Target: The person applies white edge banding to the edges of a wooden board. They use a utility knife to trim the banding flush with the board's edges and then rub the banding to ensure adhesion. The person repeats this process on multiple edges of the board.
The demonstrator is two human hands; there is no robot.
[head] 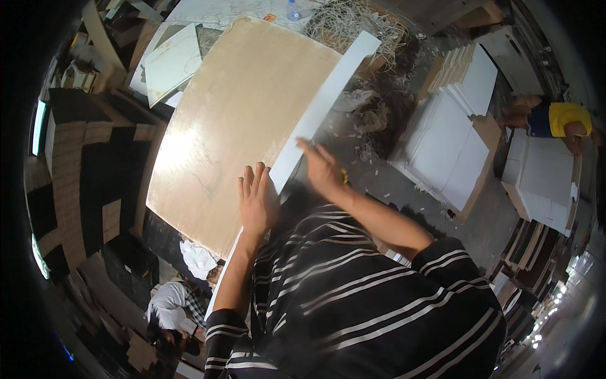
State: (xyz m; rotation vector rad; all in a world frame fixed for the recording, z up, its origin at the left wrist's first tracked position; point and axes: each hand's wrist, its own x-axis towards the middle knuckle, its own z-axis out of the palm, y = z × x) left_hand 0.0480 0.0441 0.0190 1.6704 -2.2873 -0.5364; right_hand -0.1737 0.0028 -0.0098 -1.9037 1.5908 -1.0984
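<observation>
A long white strip of board (318, 110) lies along the near edge of a pale wooden worktop (246, 94). My left hand (258, 203) rests palm down on this strip, fingers stretched towards the worktop, with nothing visible in its grasp. On the strip's outer edge is my right hand (323, 168), its fingers curled and blurred, one fingertip touching the white face. Whether it grips anything is hidden. A small yellow and black object (344, 176) shows just behind the right wrist; its kind is unclear.
Stacked white panels (445, 142) stand on the floor to the right. Tangled pale strapping (357, 28) fills a box beyond the worktop. A person in yellow (568, 119) is at the far right; another person in white (168, 303) bends at lower left. Large cartons (102, 156) stand left.
</observation>
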